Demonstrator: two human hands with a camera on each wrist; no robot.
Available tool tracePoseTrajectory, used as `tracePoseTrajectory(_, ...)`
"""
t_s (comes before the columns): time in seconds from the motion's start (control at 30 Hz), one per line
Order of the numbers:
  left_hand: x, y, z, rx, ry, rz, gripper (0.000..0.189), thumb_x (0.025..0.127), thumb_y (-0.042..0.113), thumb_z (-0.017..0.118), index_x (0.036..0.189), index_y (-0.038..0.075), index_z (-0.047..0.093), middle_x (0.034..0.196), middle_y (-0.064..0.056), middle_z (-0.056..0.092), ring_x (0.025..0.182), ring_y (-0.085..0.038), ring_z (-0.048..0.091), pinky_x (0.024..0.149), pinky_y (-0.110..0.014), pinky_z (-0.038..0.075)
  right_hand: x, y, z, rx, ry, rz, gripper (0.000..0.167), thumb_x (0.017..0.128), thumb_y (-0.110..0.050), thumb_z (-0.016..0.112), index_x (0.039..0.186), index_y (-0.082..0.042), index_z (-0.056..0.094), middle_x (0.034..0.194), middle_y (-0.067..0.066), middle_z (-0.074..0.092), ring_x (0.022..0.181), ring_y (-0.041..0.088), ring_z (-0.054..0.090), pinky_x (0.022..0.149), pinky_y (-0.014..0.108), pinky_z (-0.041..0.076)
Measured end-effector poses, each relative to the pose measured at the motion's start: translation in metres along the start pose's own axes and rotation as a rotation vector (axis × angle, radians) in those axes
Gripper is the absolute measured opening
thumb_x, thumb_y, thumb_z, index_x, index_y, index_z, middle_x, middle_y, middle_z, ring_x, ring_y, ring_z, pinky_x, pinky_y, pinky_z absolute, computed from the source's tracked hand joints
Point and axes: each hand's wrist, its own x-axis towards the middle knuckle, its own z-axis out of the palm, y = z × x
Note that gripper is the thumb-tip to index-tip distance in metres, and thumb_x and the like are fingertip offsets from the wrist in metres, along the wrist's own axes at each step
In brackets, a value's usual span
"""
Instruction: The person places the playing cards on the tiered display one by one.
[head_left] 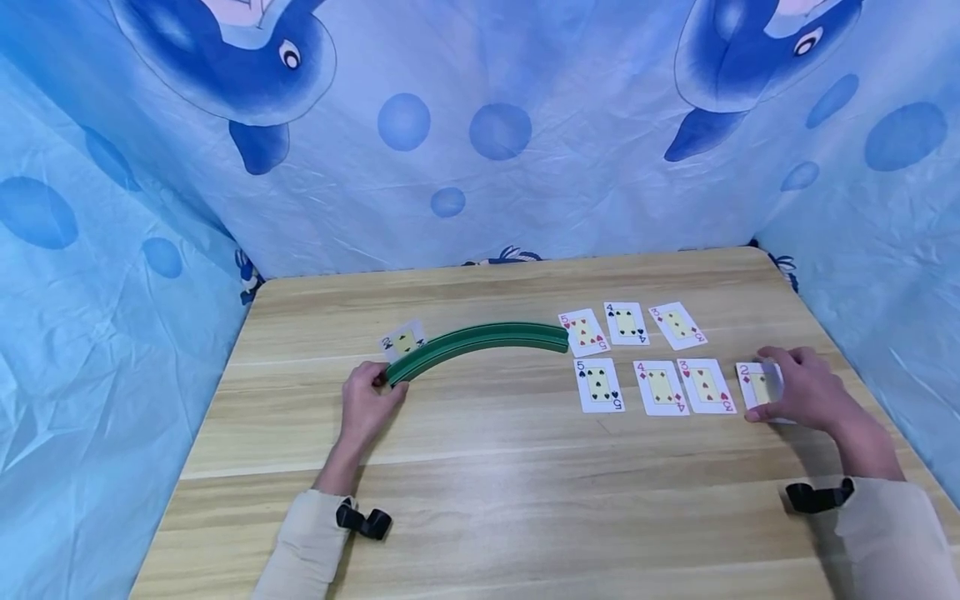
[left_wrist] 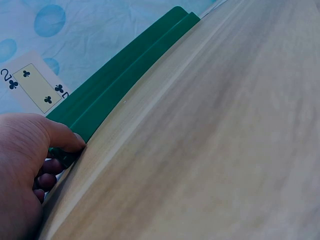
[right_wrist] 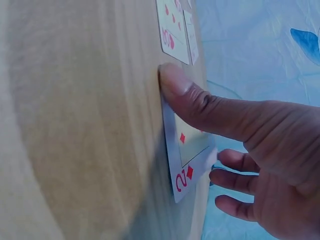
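My left hand (head_left: 370, 400) pinches the left end of a long, curved green card holder (head_left: 480, 336), thumb on the near side. A two of clubs (left_wrist: 37, 82) stands up out of the holder beside that hand; its lower part is hidden. At the right, my right hand (head_left: 813, 392) grips a two of diamonds (right_wrist: 187, 150) by its edges. The thumb (right_wrist: 176, 82) lies at the card's near corner, with the other fingers round the far side. The hand covers much of the card in the head view.
Left of the right hand lie face-up cards in two rows: a three of hearts (head_left: 707, 386), four of diamonds (head_left: 662, 388) and five of spades (head_left: 598, 385), then a three of diamonds (head_left: 678, 325), black four (head_left: 626, 323) and five of hearts (head_left: 584, 332). Blue cloth (head_left: 480, 225) surrounds the wooden table (head_left: 480, 500).
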Motion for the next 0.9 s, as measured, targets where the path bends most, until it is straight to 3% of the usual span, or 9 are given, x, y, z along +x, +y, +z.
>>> tracePoseTrajectory(0.1, 0.0, 0.001, 0.0, -0.001, 0.003, 0.001, 0.035, 0.076, 0.006, 0.081, 0.107, -0.007, 0.071, 0.1, -0.022, 0.067, 0.09, -0.031, 0.058, 0.08, -0.033, 0.043, -0.002, 0.002, 0.003, -0.021, 0.035, 0.012, 0.131, 0.052, -0.062, 0.09, 0.145, 0.009, 0.032, 0.129, 0.046, 0.028, 0.101, 0.054, 0.036, 0.078, 0.064, 0.039)
tracePoseTrajectory(0.2, 0.0, 0.0, 0.0, 0.002, 0.005, 0.007, 0.035, 0.076, 0.006, 0.081, 0.106, -0.007, 0.071, 0.099, -0.022, 0.068, 0.09, -0.031, 0.058, 0.08, -0.033, 0.043, -0.004, 0.004, 0.005, -0.041, 0.047, 0.016, 0.126, 0.054, -0.062, 0.089, 0.141, 0.013, 0.037, 0.125, 0.043, 0.03, 0.101, 0.051, 0.034, 0.077, 0.061, 0.039)
tracePoseTrajectory(0.43, -0.001, -0.001, 0.001, 0.012, -0.002, 0.001, 0.035, 0.077, 0.007, 0.081, 0.108, -0.007, 0.071, 0.101, -0.022, 0.068, 0.092, -0.032, 0.058, 0.082, -0.035, 0.044, -0.007, 0.008, 0.006, -0.062, 0.104, -0.006, 0.094, 0.067, -0.042, 0.09, 0.132, 0.011, 0.046, 0.12, 0.041, 0.033, 0.096, 0.05, 0.04, 0.072, 0.058, 0.043)
tracePoseTrajectory(0.6, -0.001, -0.001, 0.0, 0.009, -0.006, -0.004, 0.036, 0.078, 0.008, 0.08, 0.109, -0.007, 0.07, 0.103, -0.022, 0.067, 0.093, -0.033, 0.058, 0.082, -0.036, 0.044, -0.008, 0.008, 0.0, -0.081, 0.135, -0.012, 0.081, 0.071, -0.034, 0.087, 0.125, 0.012, 0.049, 0.118, 0.042, 0.039, 0.093, 0.051, 0.048, 0.074, 0.061, 0.045)
tracePoseTrajectory(0.7, -0.001, 0.0, 0.0, 0.009, -0.009, -0.008, 0.036, 0.077, 0.008, 0.08, 0.108, -0.007, 0.07, 0.102, -0.022, 0.067, 0.093, -0.032, 0.057, 0.082, -0.036, 0.044, -0.008, 0.008, -0.005, -0.07, 0.16, -0.034, 0.069, 0.075, -0.027, 0.085, 0.119, 0.014, 0.051, 0.109, 0.04, 0.051, 0.085, 0.044, 0.052, 0.068, 0.05, 0.046)
tracePoseTrajectory(0.83, 0.0, 0.001, 0.0, 0.003, -0.01, -0.009, 0.036, 0.077, 0.007, 0.081, 0.108, -0.007, 0.07, 0.102, -0.022, 0.067, 0.093, -0.032, 0.057, 0.082, -0.036, 0.044, -0.011, 0.013, -0.015, -0.054, 0.193, -0.106, 0.046, 0.078, -0.016, 0.082, 0.107, 0.01, 0.057, 0.087, 0.027, 0.063, 0.072, 0.029, 0.052, 0.059, 0.033, 0.038)
tracePoseTrajectory(0.9, 0.0, 0.0, 0.0, 0.006, -0.005, 0.0, 0.035, 0.077, 0.007, 0.081, 0.108, -0.007, 0.07, 0.102, -0.022, 0.067, 0.092, -0.032, 0.058, 0.082, -0.036, 0.044, -0.014, 0.014, -0.02, -0.06, 0.213, -0.146, 0.036, 0.078, -0.01, 0.081, 0.101, 0.007, 0.059, 0.081, 0.022, 0.064, 0.069, 0.025, 0.052, 0.058, 0.031, 0.037)
